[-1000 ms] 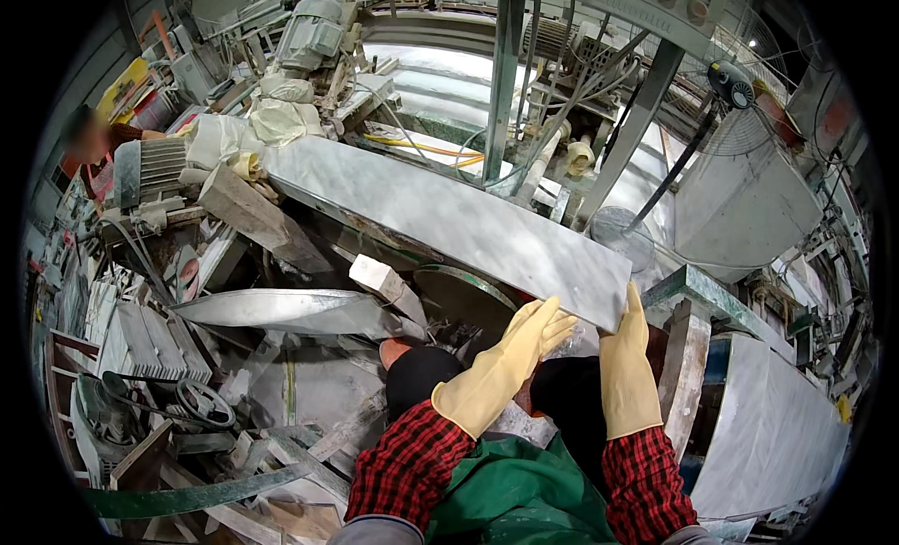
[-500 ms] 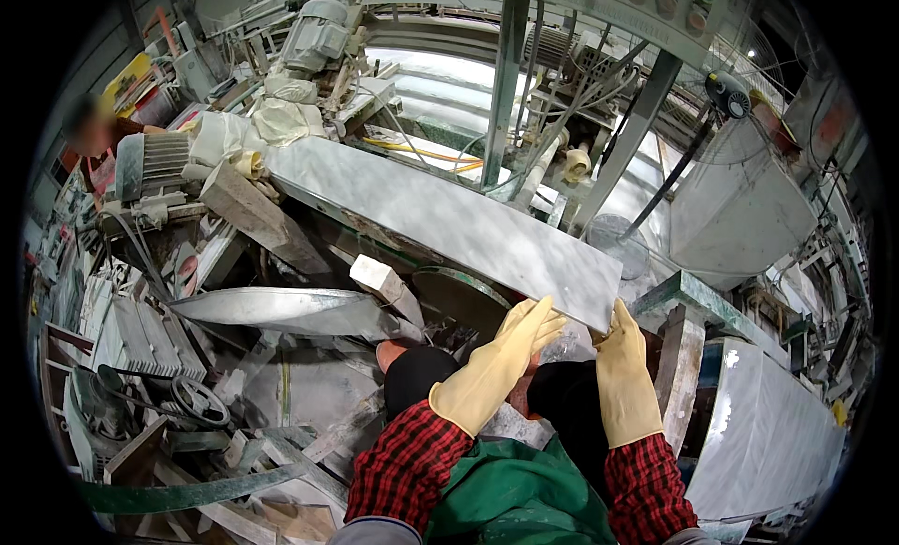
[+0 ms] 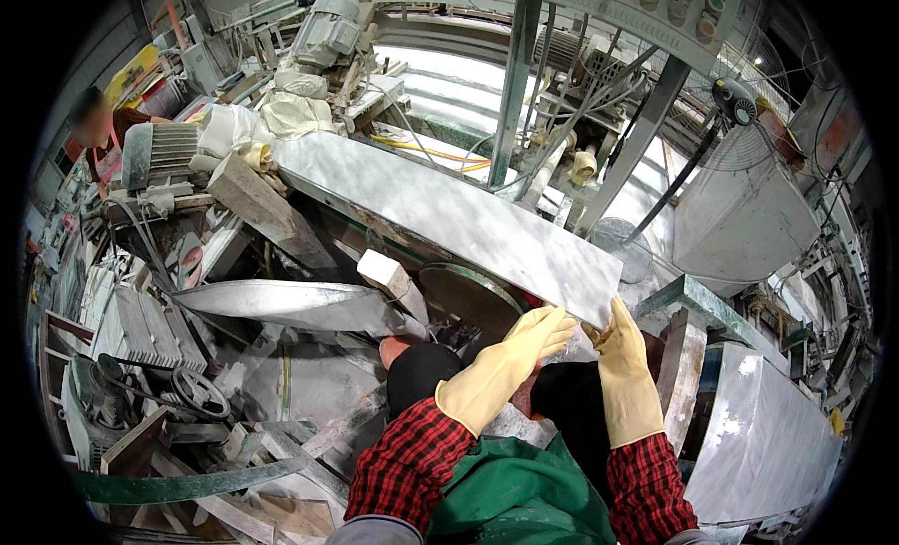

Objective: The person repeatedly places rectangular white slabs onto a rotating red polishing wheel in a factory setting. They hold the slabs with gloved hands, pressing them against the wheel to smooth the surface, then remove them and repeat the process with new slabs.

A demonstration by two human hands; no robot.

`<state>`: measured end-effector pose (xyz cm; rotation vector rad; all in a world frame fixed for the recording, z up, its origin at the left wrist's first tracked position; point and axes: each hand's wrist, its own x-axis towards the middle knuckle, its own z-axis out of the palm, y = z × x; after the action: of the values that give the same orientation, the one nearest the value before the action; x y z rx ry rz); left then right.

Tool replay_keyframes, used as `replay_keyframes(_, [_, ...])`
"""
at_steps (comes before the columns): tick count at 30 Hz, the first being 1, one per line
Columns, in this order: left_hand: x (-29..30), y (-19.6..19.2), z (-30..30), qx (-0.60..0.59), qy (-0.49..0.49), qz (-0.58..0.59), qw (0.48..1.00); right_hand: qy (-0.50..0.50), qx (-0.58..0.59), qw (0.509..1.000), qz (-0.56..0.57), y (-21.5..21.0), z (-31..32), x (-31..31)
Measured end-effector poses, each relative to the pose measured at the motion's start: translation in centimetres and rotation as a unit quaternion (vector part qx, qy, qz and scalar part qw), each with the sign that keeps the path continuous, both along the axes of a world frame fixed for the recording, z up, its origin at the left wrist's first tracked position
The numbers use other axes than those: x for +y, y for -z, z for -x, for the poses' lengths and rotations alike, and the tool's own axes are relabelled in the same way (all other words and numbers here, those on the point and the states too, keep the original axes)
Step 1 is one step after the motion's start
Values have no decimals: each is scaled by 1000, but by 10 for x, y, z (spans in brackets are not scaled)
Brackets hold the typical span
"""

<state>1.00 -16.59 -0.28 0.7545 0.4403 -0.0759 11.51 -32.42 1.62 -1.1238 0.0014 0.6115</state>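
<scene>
A long white-and-grey marble slab (image 3: 459, 222) lies slantwise on the bench, its near right corner close to both gloved hands. My left hand (image 3: 510, 362), in a pale yellow rubber glove, is held below the slab's front edge with its fingers stretched out and together. My right hand (image 3: 627, 376), gloved alike, is at the slab's right end corner. Its fingers point up beside that end, and its thumb stands apart toward the front edge. Whether the right fingers press on the stone is hard to tell. Behind my left hand, a round dark disc (image 3: 473, 297) sits under the slab.
A pale block (image 3: 393, 283) and a curved metal guard (image 3: 272, 301) stand left of my knees. Another marble slab (image 3: 768, 433) leans at the right. A fan (image 3: 735, 100) and a steel post (image 3: 515, 91) rise beyond the slab. A person (image 3: 94, 124) is at the far left.
My left fingers have come down and right, off the slab's front edge. My right thumb now shows apart from the fingers at the corner. The view has shifted slightly.
</scene>
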Motion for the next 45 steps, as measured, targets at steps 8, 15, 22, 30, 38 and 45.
replay_keyframes(8, [-6,-7,3,-8,39,-3,999,-16,15,1000,-10,8,-4,-2])
replay_keyframes(15, [-6,0,2,-21,38,5,999,-19,9,1000,9,-3,4,4])
replay_keyframes(22, [-17,9,-6,-64,52,3,997,-39,-29,999,-3,6,1,7])
replay_keyframes(30, [-26,7,-8,-83,-18,42,996,17,29,998,51,8,-5,18])
replay_keyframes(38, [-20,3,-7,-62,-44,66,995,14,48,997,54,-16,1,16])
replay_keyframes(45, [-15,1,-7,-57,-47,63,995,-73,-25,997,25,-4,-2,8])
